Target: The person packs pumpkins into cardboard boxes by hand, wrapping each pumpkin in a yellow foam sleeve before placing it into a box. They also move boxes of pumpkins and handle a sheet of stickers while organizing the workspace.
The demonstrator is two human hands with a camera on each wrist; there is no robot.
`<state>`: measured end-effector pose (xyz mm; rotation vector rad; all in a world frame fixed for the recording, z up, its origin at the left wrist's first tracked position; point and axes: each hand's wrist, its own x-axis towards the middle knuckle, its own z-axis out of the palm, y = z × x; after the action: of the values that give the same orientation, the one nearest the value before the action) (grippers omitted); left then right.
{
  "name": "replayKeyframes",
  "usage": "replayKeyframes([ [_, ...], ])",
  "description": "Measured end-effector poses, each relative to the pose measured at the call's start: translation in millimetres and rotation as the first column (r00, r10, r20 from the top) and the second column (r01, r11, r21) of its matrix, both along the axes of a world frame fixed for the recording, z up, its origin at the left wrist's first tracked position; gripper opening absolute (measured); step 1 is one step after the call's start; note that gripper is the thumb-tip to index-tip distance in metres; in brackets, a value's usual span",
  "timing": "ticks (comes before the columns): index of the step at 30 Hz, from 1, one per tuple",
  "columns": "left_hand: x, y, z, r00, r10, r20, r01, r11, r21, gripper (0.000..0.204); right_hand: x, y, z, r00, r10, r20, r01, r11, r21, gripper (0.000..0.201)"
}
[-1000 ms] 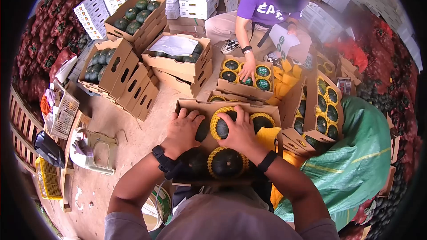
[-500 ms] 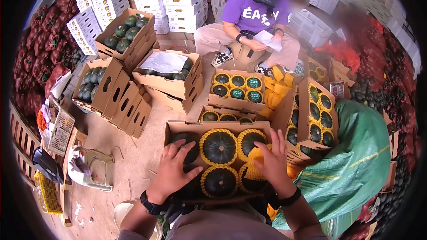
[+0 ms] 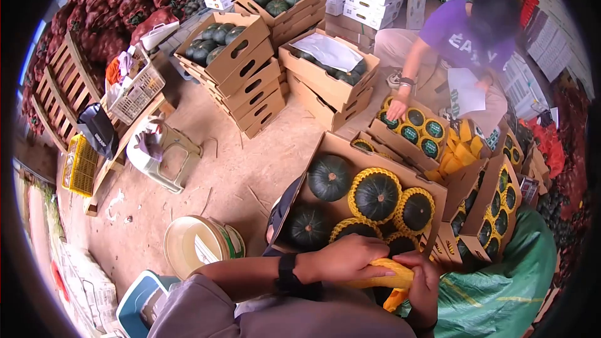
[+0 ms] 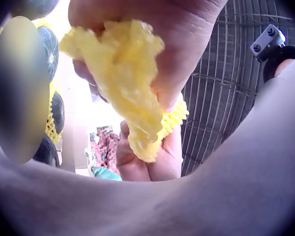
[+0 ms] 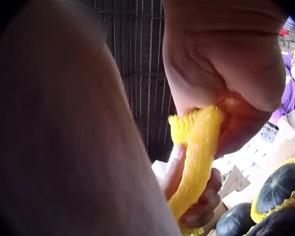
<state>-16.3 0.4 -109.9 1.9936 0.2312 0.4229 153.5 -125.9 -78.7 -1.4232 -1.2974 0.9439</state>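
Observation:
In the head view my left hand (image 3: pixel 350 258) and right hand (image 3: pixel 427 280) meet over the near right edge of a cardboard box. Both grip a bunched yellow foam net sleeve (image 3: pixel 391 273), the left at one end and the right round the other. In the right wrist view the foam net (image 5: pixel 199 152) stretches between the two hands like a folded tube. The box (image 3: pixel 432 203) holds dark green pumpkins. A netted pumpkin (image 3: pixel 375 195) sits mid-box, and a bare pumpkin (image 3: pixel 328 177) lies left of it, with another bare one (image 3: pixel 307 226) nearer me.
A green tarp-like sack (image 3: pixel 526 269) lies at my right. Boxes of netted pumpkins (image 3: pixel 494 213) stand beyond it. Across from me a person in a purple shirt (image 3: pixel 460 40) reaches into another box. A bucket (image 3: pixel 197 247) and plastic stool (image 3: pixel 166 153) are on the left floor.
My hands have left the box and come together at its near right, now gripping a foam net. The head view has turned left. The person opposite has reached back into their box.

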Motion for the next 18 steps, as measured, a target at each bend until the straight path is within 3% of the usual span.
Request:
replayKeyframes([
  [3,-3.5,0.7,5.2,0.993,0.117,0.014,-0.117,0.972,0.204,0.038,6.6,-3.9,3.8,0.982,0.084,-0.167,-0.104,0.988,-0.118,0.031],
  [6,-8.0,5.1,8.2,0.967,0.104,-0.232,-0.034,0.957,0.288,0.04,9.9,-6.8,0.6,0.935,0.112,-0.336,-0.227,0.918,-0.325,0.034],
  [7,-6.2,5.6,9.0,0.969,0.048,-0.242,0.015,0.968,0.252,0.037,9.8,-4.3,-6.7,0.968,0.079,-0.239,-0.183,0.874,-0.451,0.039],
  [9,-2.8,-0.2,9.5,0.963,-0.074,-0.26,0.12,0.979,0.165,0.037,8.9,8.5,-21.2,0.989,0.11,-0.099,-0.13,0.965,-0.228,0.038],
  [10,0.3,-1.4,16.8,0.978,0.17,-0.117,-0.123,0.936,0.329,0.043,5.9,14.9,-26.1,0.993,0.112,-0.025,-0.114,0.987,-0.114,0.037],
  [11,5.0,-1.4,29.0,0.921,0.385,0.065,-0.372,0.816,0.443,0.052,-7.1,23.1,-28.7,0.968,-0.204,-0.144,0.2,0.979,-0.037,0.039],
  [12,8.3,-1.7,35.7,0.794,0.548,0.264,-0.599,0.627,0.498,0.064,-12.3,33.7,-29.0,0.87,-0.452,-0.196,0.472,0.879,0.066,0.037],
  [13,9.2,-7.7,29.9,0.831,0.51,0.223,-0.555,0.736,0.388,0.091,-23.5,46.4,-17.6,0.787,-0.496,-0.366,0.565,0.818,0.105,0.034],
  [14,11.2,-13.7,34.7,0.878,0.454,0.152,-0.479,0.818,0.318,0.088,-30.7,54.2,-8.0,0.681,-0.509,-0.527,0.655,0.745,0.126,0.032],
  [15,14.5,-16.6,27.5,0.917,0.358,0.178,-0.388,0.902,0.189,0.083,-27.7,51.8,-17.0,0.827,-0.413,-0.381,0.532,0.794,0.295,0.029],
  [16,17.8,-15.7,16.0,0.942,0.256,0.218,-0.275,0.959,0.062,0.079,-28.5,46.3,-48.3,0.738,-0.46,-0.495,0.623,0.746,0.235,0.027],
  [17,12.3,-6.3,8.0,0.938,0.25,0.24,-0.238,0.968,-0.08,0.061,-21.2,45.2,-64.6,0.825,-0.504,-0.256,0.565,0.753,0.337,0.025],
  [18,11.5,5.7,2.3,0.92,0.241,0.31,-0.153,0.947,-0.281,0.037,-12.9,44.3,-70.8,0.842,-0.539,-0.001,0.489,0.764,0.42,0.023],
])
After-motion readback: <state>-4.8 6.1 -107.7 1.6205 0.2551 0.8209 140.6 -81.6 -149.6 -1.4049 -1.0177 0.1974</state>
